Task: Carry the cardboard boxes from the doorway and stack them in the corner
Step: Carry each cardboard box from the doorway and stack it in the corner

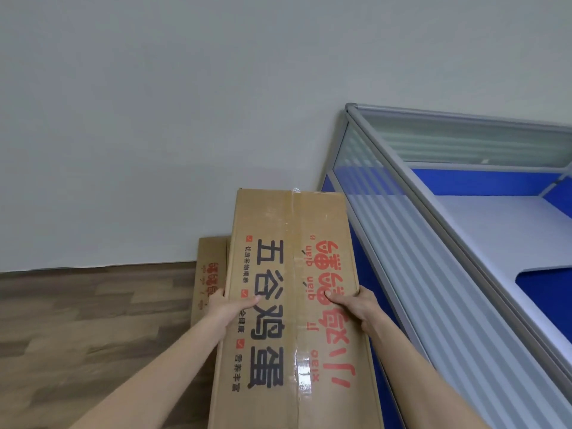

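A long brown cardboard box (291, 261) with black and red printed characters and clear tape down its middle fills the lower centre. My left hand (229, 305) grips its left edge, thumb on the top face. My right hand (353, 305) grips its right edge, thumb on the top as well. Below and to the left, a second cardboard box (209, 274) with the same red print sits on the floor against the wall, mostly hidden by the held box.
A white wall (185, 119) stands straight ahead. A blue office partition (402, 212) with frosted glass and a grey metal frame runs along the right, with a pale desk surface (495, 230) behind it. Wood-pattern floor (77, 320) spreads to the left.
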Demonstrator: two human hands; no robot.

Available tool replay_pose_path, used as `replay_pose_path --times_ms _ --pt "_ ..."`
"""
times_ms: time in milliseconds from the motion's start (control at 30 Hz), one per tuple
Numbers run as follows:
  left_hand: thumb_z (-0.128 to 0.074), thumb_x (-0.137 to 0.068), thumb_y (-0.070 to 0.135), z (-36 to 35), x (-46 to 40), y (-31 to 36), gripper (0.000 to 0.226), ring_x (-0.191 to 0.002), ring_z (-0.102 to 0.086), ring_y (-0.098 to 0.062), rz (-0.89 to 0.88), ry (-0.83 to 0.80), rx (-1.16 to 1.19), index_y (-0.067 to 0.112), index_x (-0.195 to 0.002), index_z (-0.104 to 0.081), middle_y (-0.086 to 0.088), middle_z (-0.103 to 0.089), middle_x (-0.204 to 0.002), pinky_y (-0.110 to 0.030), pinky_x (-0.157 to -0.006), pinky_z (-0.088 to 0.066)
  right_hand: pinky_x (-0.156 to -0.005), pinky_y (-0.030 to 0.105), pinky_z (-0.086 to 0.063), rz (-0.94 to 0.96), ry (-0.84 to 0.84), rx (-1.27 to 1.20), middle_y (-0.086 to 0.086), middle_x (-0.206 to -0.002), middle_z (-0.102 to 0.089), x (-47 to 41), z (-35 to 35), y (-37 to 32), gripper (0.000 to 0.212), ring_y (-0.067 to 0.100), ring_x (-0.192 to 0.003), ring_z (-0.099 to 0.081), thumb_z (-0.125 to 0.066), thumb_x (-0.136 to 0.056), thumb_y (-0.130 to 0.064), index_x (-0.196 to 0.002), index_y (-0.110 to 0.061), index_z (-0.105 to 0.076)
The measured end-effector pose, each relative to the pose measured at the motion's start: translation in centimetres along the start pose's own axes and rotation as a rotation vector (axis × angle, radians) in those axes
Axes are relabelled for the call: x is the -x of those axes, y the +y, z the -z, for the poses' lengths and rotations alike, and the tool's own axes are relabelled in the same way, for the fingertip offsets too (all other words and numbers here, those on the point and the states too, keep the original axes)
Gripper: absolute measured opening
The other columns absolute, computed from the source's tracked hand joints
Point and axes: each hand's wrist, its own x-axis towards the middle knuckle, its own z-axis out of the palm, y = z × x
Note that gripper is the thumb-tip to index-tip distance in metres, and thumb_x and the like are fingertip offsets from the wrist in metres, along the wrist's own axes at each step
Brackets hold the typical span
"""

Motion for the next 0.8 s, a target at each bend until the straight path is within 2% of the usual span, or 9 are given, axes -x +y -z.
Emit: replay_pose_path --times_ms 167,267,400,500,600,667,700,767,800 --pt "-0.096 -0.035 0.031 -2.5 -8.5 3.4 0.099 -0.101 -0.069 -0.029 0.058 0.018 0.017 0.014 -0.125 -0.059 -0.008 -0.073 -0.109 -0.056 -0.096 -0.053 -0.064 0.03 -0.056 -0.055 -0.044 0.015 0.01 -0.107 -0.073 -10.2 -0.4 -2.8 0.077 0.023 -0.092 -0.072 -0.098 -0.058 -0.027 -0.122 -0.006 -0.059" --pt "-0.096 -0.038 0.027 -4.3 -13.8 5.8 0.096 -0.099 -0.069 -0.029 0.082 0.043 0.051 0.012 -0.126 -0.059 -0.01 -0.073 -0.109 -0.053 -0.092 -0.055 -0.068 0.033 -0.059 -0.071 -0.076 0.005 0.012 -0.107 -0.075 -17.2 -0.7 -4.7 0.088 0.025 -0.093 -0.075 -0.099 -0.049 -0.03 -0.124 -0.005 -0.059" --pt "-0.099 -0.034 0.029 -6.5 -22.2 8.1 0.114 -0.102 -0.07 -0.031 0.121 0.073 0.073 0.012 -0.136 -0.052 -0.011 -0.073 -0.114 -0.055 -0.094 -0.056 -0.068 0.034 -0.06 -0.12 -0.122 0.007 0.012 -0.106 -0.076 -26.4 -1.2 -7.0 0.089 0.025 -0.091 -0.076 -0.098 -0.05 -0.027 -0.126 -0.005 -0.058" --pt "-0.101 -0.022 0.042 -7.3 -27.3 8.7 0.136 -0.109 -0.068 -0.031 0.143 0.081 0.063 0.016 -0.144 -0.047 -0.01 -0.071 -0.12 -0.056 -0.097 -0.054 -0.074 0.039 -0.061 -0.152 -0.141 0.03 0.012 -0.108 -0.076 -31.4 -1.5 -8.1 0.096 0.026 -0.094 -0.076 -0.099 -0.044 -0.031 -0.128 -0.007 -0.059" --pt "-0.098 -0.036 0.041 -9.0 -31.9 9.6 0.115 -0.118 -0.063 -0.031 0.148 0.1 0.015 0.016 -0.138 -0.051 -0.01 -0.068 -0.127 -0.057 -0.105 -0.047 -0.074 0.038 -0.059 -0.177 -0.146 0.057 0.011 -0.111 -0.074 -36.8 -2.1 -8.4 0.104 0.024 -0.097 -0.073 -0.099 -0.041 -0.036 -0.132 -0.008 -0.056" --pt "-0.097 -0.048 0.036 -10.0 -34.3 10.0 0.107 -0.124 -0.059 -0.032 0.155 0.106 0.005 0.015 -0.142 -0.049 -0.01 -0.065 -0.131 -0.055 -0.109 -0.044 -0.07 0.035 -0.057 -0.187 -0.139 0.076 0.008 -0.112 -0.071 -39.2 -2.3 -8.3 0.098 0.021 -0.095 -0.07 -0.098 -0.05 -0.033 -0.134 -0.008 -0.053" --pt "-0.098 -0.045 0.038 -10.5 -35.9 10.1 0.112 -0.124 -0.059 -0.031 0.157 0.1 0.005 0.015 -0.143 -0.048 -0.01 -0.065 -0.131 -0.056 -0.109 -0.044 -0.072 0.036 -0.057 -0.185 -0.113 0.073 0.007 -0.113 -0.069 -40.7 -2.5 -8.2 0.094 0.02 -0.095 -0.069 -0.097 -0.057 -0.031 -0.136 -0.008 -0.051" --pt "-0.099 -0.027 0.049 -11.2 -39.0 9.6 0.127 -0.119 -0.062 -0.03 0.17 0.082 0.006 0.018 -0.141 -0.05 -0.007 -0.068 -0.126 -0.057 -0.105 -0.047 -0.089 0.045 -0.058 -0.204 -0.056 0.09 0.009 -0.122 -0.067 -43.6 -2.9 -7.4 0.096 0.025 -0.106 -0.067 -0.096 -0.06 -0.034 -0.14 -0.009 -0.048" --pt "-0.099 -0.03 0.049 -11.5 -40.4 9.6 0.125 -0.117 -0.063 -0.029 0.173 0.078 0.002 0.018 -0.14 -0.051 -0.007 -0.068 -0.125 -0.058 -0.104 -0.047 -0.097 0.049 -0.055 -0.208 -0.035 0.108 0.009 -0.126 -0.065 -44.7 -3.2 -7.3 0.1 0.027 -0.114 -0.065 -0.097 -0.059 -0.036 -0.142 -0.01 -0.047"
